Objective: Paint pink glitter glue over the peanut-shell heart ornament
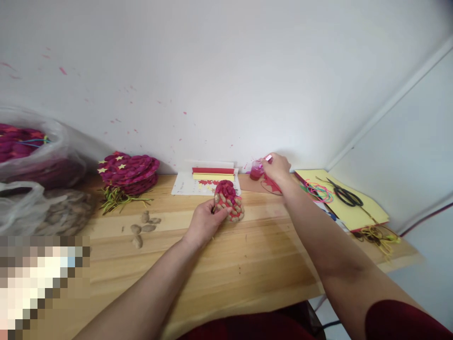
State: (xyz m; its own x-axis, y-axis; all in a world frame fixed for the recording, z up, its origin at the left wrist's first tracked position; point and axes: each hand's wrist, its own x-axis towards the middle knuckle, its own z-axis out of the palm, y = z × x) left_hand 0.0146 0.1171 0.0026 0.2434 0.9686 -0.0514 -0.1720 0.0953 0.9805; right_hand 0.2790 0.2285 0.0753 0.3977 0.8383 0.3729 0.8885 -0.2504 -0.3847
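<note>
My left hand (208,218) grips the lower left edge of a craft piece (230,203) covered in peanuts. Its upper part is painted magenta, while the peanuts lower down are bare tan on a red backing. Further back, near the wall, my right hand (277,167) is closed around a paintbrush (268,158) with a pale end; most of it is hidden. The brush is at a small clear cup (256,171) of magenta paint, and I cannot tell whether its tip is inside. A red cut-out shape (272,184) lies beneath that hand.
Left stand a stack of magenta peanut pieces (129,172), loose peanuts (141,228) and plastic bags (67,165). A white sheet (182,184) with paper stars and red and yellow strips lies behind. Right are black scissors (348,196) on yellow card (370,211) and coloured cords (320,191).
</note>
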